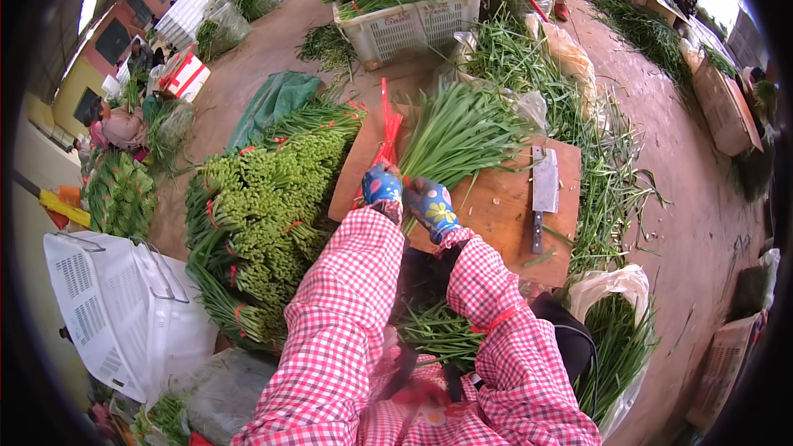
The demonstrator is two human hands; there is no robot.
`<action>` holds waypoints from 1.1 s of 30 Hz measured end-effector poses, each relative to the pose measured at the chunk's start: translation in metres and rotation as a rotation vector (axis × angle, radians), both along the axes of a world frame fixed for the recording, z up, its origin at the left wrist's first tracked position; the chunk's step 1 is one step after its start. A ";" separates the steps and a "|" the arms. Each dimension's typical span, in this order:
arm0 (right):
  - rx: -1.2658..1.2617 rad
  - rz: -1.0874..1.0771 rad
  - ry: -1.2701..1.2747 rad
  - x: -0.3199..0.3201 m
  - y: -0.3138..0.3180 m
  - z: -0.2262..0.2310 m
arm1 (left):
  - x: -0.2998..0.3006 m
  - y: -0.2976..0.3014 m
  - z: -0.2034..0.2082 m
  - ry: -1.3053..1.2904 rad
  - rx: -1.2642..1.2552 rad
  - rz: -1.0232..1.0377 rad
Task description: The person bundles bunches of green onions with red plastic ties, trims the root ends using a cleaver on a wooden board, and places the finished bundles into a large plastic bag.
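Note:
Both my hands wear blue flowered gloves and meet at the near end of a bunch of long green chives (462,128), whose tips fan out over a wooden board (504,215). My right hand (435,208) is closed around the bunch near its cut end. Just left of it, my left hand (382,185) is closed on a red tie; red also shows beside its fingers. A hank of red ties (388,128) lies on the board beyond that hand. The fingers' undersides are hidden. A cleaver (543,190) with a black handle rests on the board's right side.
Tied bundles of budded stalks (264,198) are heaped at left, near a white plastic crate (124,306). Loose greens (611,190) lie right of the board; a bag of greens (611,347) stands nearer. A full crate (413,29) stands ahead. Other people sit farther off.

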State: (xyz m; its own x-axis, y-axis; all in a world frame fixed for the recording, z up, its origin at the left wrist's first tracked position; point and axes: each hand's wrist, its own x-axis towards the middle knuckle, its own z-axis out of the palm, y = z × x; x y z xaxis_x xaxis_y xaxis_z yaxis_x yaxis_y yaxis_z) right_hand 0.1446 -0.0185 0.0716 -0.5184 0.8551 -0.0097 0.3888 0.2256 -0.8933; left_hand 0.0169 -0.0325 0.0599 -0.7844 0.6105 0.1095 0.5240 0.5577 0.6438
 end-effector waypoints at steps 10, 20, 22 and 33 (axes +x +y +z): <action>0.588 0.196 -0.128 0.036 -0.030 0.063 | 0.025 -0.036 0.007 0.082 0.313 -0.037; -0.192 0.517 0.696 0.033 -0.022 0.077 | 0.069 -0.041 0.072 -0.685 0.380 -0.148; 0.350 0.535 0.340 0.050 -0.011 0.114 | 0.044 -0.049 0.065 -1.146 0.798 -0.489; 0.426 0.295 0.148 0.060 0.020 0.001 | 0.026 -0.008 -0.035 -0.422 0.434 -0.559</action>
